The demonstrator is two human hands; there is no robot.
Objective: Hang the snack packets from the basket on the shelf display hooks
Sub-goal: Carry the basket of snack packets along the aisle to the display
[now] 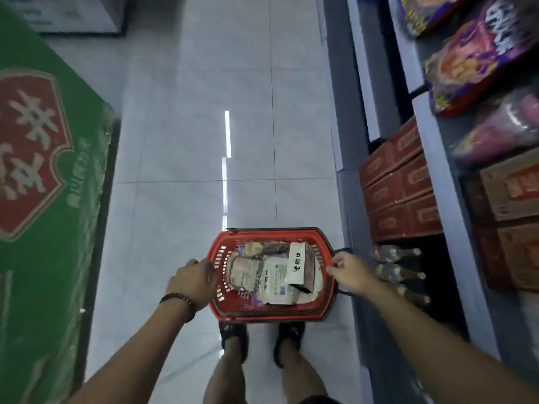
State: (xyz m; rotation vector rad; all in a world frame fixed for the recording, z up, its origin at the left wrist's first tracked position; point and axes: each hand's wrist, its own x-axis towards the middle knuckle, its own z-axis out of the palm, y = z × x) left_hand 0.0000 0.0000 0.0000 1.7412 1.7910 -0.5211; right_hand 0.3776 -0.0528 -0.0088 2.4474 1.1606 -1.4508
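Nothing seems hung yet: left hand (194,282) and right hand (351,274) each have a closed grip on the rim of the basket (269,314), packets (275,275) all inside.

Tiled floor (189,141) — red basket (269,313), green cartons (43,170)

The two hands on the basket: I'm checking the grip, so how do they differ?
The left hand wraps over the red basket's left rim with fingers curled; the right hand pinches the right edge by the black handle. The left wrist wears a dark bracelet; the right wrist is bare. Both hold the basket from opposite sides.
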